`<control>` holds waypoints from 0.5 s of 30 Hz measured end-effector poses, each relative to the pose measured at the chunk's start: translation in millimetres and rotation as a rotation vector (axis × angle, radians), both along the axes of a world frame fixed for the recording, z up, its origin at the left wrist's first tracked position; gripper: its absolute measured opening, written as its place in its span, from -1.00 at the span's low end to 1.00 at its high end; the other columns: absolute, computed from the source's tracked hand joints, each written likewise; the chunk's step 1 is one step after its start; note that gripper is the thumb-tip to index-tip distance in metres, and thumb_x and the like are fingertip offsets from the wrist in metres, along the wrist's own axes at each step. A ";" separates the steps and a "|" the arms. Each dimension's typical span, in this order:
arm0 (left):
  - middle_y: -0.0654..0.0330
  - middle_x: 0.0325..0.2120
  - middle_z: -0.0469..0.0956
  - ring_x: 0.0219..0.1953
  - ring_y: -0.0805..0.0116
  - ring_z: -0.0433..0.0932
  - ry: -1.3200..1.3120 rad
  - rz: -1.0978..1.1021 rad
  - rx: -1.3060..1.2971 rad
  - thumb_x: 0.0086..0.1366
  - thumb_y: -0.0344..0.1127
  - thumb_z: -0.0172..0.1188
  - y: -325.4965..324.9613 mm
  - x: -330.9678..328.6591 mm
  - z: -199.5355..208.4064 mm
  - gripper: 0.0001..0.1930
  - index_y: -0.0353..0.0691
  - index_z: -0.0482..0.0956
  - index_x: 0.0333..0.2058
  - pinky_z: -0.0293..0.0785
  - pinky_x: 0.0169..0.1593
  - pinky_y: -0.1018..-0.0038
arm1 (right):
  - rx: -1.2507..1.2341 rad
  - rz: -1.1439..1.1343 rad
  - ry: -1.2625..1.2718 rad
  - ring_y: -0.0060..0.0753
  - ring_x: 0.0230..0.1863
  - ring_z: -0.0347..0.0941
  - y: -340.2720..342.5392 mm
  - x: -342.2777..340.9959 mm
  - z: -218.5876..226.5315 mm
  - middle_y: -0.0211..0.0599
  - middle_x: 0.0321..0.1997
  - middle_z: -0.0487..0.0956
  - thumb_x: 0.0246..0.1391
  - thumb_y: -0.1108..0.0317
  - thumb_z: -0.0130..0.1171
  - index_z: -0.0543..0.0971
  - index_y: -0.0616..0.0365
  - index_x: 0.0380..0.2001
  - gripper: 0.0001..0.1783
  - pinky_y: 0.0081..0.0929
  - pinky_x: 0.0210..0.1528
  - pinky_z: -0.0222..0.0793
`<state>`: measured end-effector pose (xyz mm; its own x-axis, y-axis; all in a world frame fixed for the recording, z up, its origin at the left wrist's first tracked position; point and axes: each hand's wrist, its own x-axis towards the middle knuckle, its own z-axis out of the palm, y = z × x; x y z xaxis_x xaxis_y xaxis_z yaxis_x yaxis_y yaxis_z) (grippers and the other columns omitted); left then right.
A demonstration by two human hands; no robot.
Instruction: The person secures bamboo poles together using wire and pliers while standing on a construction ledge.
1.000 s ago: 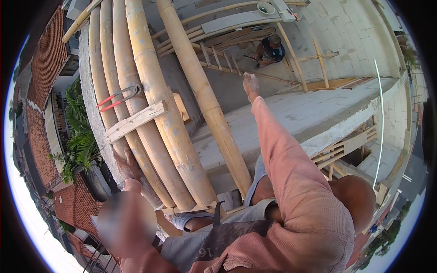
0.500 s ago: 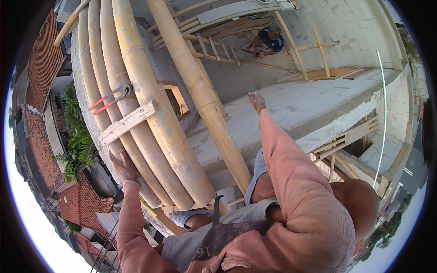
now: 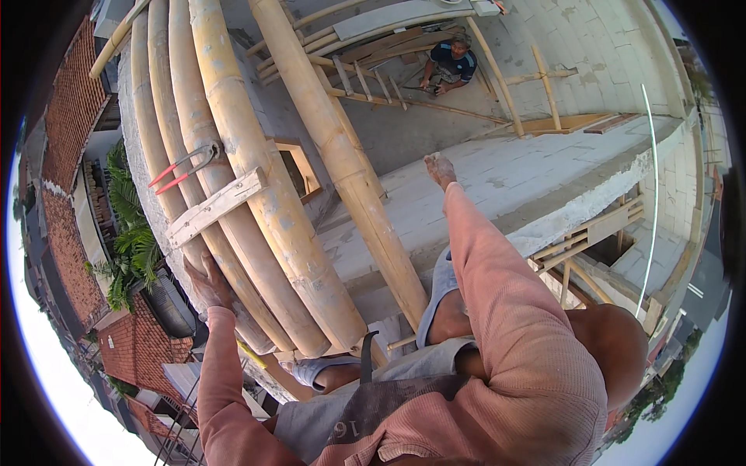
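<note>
My left hand [image 3: 208,286] lies open, fingers spread, on the outer bamboo poles at the left. Side by side, several thick bamboo poles [image 3: 268,210] run away from me, with a short wooden batten [image 3: 217,208] across them. Just beyond the batten, red-handled pincers [image 3: 172,184] rest on the poles, jaws toward the right. My right arm reaches forward over a grey block wall. At its end my right hand [image 3: 440,171], pale with dust, looks closed with its fingers drawn together, and nothing shows in it. A dark curved bar [image 3: 367,357] stands by my lap.
A co-worker [image 3: 452,64] is on the lower floor ahead, beside a wooden ladder [image 3: 365,81] and stacked planks. The block wall [image 3: 420,203] crosses in front of me. Tiled roofs [image 3: 140,338] and a palm [image 3: 128,241] lie far below at left. Another bamboo pole [image 3: 334,147] stands apart.
The co-worker below has shifted slightly left and now looks up. My hands have kept nearly the same places, and the pincers still lie on the poles.
</note>
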<state>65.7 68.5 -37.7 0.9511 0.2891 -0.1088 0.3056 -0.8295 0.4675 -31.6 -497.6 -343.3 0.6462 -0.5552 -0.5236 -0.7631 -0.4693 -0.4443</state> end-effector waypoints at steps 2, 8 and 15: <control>-0.33 0.25 0.31 0.29 -0.24 0.33 0.017 0.010 -0.012 0.37 0.33 0.01 -4.4 0.3 5.2 -0.08 -0.39 0.11 0.38 0.23 0.33 0.11 | -0.010 0.011 0.013 0.21 0.02 0.55 -0.8 -0.5 0.9 0.10 -0.10 0.66 0.28 -0.03 0.09 0.61 0.18 -0.18 -0.55 -0.04 0.09 0.44; -0.35 0.26 0.28 0.32 -0.24 0.28 -0.047 -0.008 0.007 0.37 0.33 0.01 9.2 -0.6 -2.5 -0.06 -0.41 0.11 0.38 0.19 0.35 0.12 | 0.010 0.006 -0.005 0.27 0.04 0.52 4.2 5.9 13.5 0.13 -0.07 0.64 0.30 -0.01 0.09 0.61 0.19 -0.19 -0.57 0.02 0.10 0.43; -0.28 0.19 0.40 0.19 -0.25 0.43 -0.063 -0.036 0.074 0.42 0.29 -0.07 8.9 -1.9 -2.6 -0.18 -0.28 0.15 0.38 0.32 0.23 0.10 | 0.033 -0.026 -0.043 0.28 -0.07 0.55 3.2 2.2 16.4 0.11 -0.22 0.66 0.29 0.02 0.14 0.59 0.20 -0.27 -0.60 0.03 -0.03 0.45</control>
<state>63.8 77.5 -40.3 0.9653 0.2595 -0.0282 0.2469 -0.8726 0.4214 -29.5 -494.4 -326.9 0.6544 -0.5545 -0.5141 -0.7545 -0.4342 -0.4921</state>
